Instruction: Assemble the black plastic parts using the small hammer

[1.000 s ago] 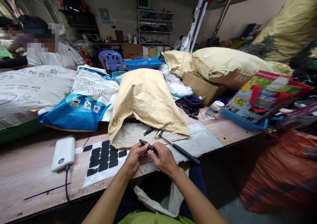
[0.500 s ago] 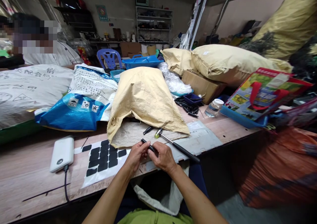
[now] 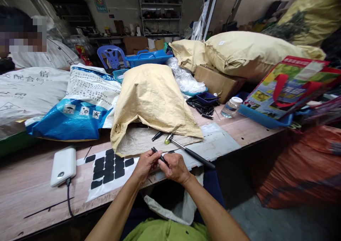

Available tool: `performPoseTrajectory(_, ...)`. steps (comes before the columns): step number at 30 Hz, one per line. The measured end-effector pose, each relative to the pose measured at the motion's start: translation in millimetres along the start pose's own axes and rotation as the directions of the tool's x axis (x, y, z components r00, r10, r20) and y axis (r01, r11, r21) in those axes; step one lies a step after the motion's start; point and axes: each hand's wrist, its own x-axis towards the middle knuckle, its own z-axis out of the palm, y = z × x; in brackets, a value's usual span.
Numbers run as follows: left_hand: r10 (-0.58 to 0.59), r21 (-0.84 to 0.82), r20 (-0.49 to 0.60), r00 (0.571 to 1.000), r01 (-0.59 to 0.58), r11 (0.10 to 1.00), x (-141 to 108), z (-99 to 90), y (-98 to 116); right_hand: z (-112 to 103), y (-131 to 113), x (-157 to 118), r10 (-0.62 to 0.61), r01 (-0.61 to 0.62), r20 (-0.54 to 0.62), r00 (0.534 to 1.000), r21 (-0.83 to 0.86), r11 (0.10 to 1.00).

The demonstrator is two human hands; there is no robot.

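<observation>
My left hand (image 3: 146, 164) and my right hand (image 3: 176, 167) meet at the table's front edge, both closed on a slim black cylindrical part (image 3: 159, 155). Its far end sticks up between the left thumb and fingers, and the right thumb presses along its near side. Just beyond them is the open mouth of a tan woven sack (image 3: 157, 98), where another black cylindrical part (image 3: 157, 136) lies. A small hammer (image 3: 197, 156) with a yellowish head and black handle rests right of my hands. Left of them is a white sheet of black rounded-square stickers (image 3: 109, 167).
A white power bank (image 3: 63, 166) with a cable lies at left, before a blue-and-white bag (image 3: 71, 116). Black parts (image 3: 204, 109) are piled beyond the sack, beside a clear jar (image 3: 231, 107). A co-worker (image 3: 39, 52) sits at far left. An open pale bag (image 3: 183, 212) hangs below the edge.
The view has tilted down and shifted slightly. My hands stay together on the black part, whose far end now points up more steeply.
</observation>
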Motion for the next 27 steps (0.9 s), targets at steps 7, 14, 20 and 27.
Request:
performPoseTrajectory(7, 0.029, 0.082, 0.031, 0.999, -0.031, 0.996, -2, -1.0, -3, 3, 3, -4, -0.01, 0.012, -0.065, 0.998, 0.024, 1.0)
performPoseTrajectory(14, 0.039, 0.008, -0.076, 0.996, -0.038, 0.999, -4, 5.5, -1, 0, -1, 2, 0.061, -0.059, -0.062, 0.996, 0.034, 0.998)
performPoseTrajectory(20, 0.069, -0.032, -0.102, 0.992, -0.073, 0.997, -7, 9.0, -1, 0, -4, 3, 0.082, -0.078, -0.105, 0.991, 0.048, 0.996)
performPoseTrajectory(27, 0.023, 0.078, 0.039, 0.999, -0.026, 0.997, -4, 3.0, -2, 3, 4, -1, -0.004, 0.012, -0.093, 0.996, 0.087, 0.996)
